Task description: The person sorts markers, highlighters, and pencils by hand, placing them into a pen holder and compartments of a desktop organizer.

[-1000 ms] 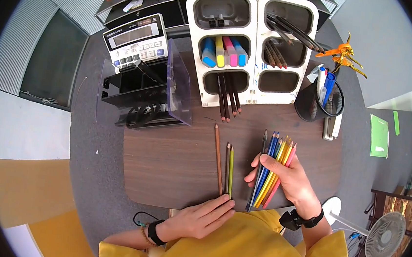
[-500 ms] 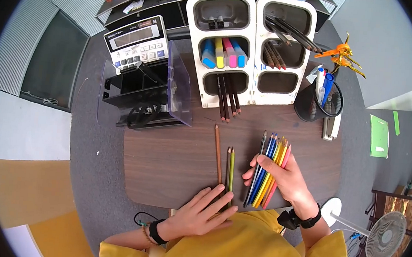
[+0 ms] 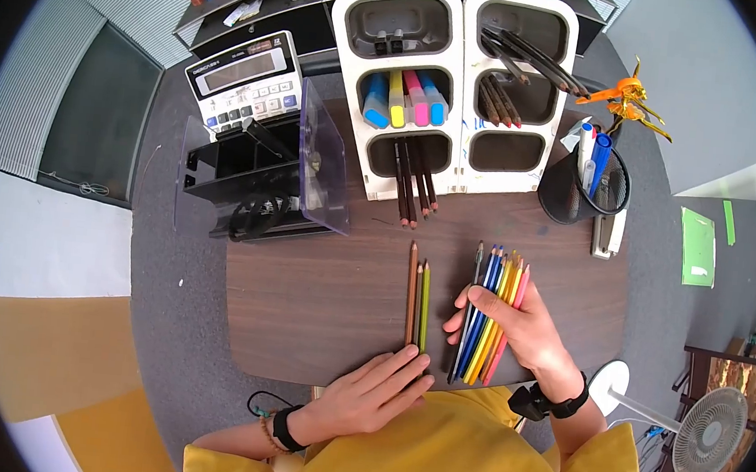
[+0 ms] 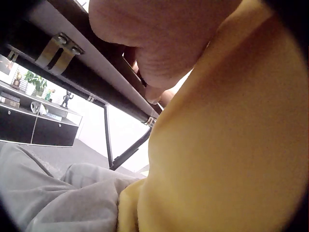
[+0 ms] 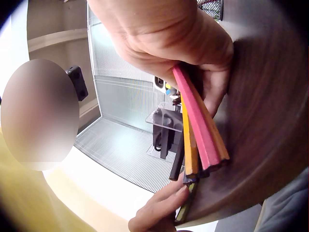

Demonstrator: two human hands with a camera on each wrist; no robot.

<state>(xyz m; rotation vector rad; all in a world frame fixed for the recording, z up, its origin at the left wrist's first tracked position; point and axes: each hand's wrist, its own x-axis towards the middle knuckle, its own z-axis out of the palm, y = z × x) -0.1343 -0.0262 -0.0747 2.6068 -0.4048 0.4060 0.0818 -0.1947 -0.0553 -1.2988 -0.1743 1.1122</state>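
Note:
My right hand (image 3: 521,328) grips a bundle of colored pencils (image 3: 488,336), among them blue, yellow, orange and pink ones, with a dark pencil on the left side. In the right wrist view, the blunt ends of a pink pencil (image 5: 203,123) and an orange pencil (image 5: 189,145) stick out below the palm. My left hand (image 3: 373,393) lies with extended fingers over the near ends of three pencils at the table's front edge. These are a brown pencil (image 3: 411,284), a thinner brown one (image 3: 418,302) and an olive-green one (image 3: 425,303), side by side with tips pointing away.
A white compartment organizer (image 3: 464,100) holds highlighters (image 3: 408,102) and dark pencils (image 3: 413,181). On the left stand a black desk caddy (image 3: 249,171) and a calculator (image 3: 246,81). A mesh pen cup (image 3: 570,194) and a stapler (image 3: 610,234) are at the right of the table (image 3: 318,303).
The longer brown pencil has shifted right and now lies alongside the other two. My left fingers spread out over it, then drew closer together. My right hand still holds its bundle, nearly in place.

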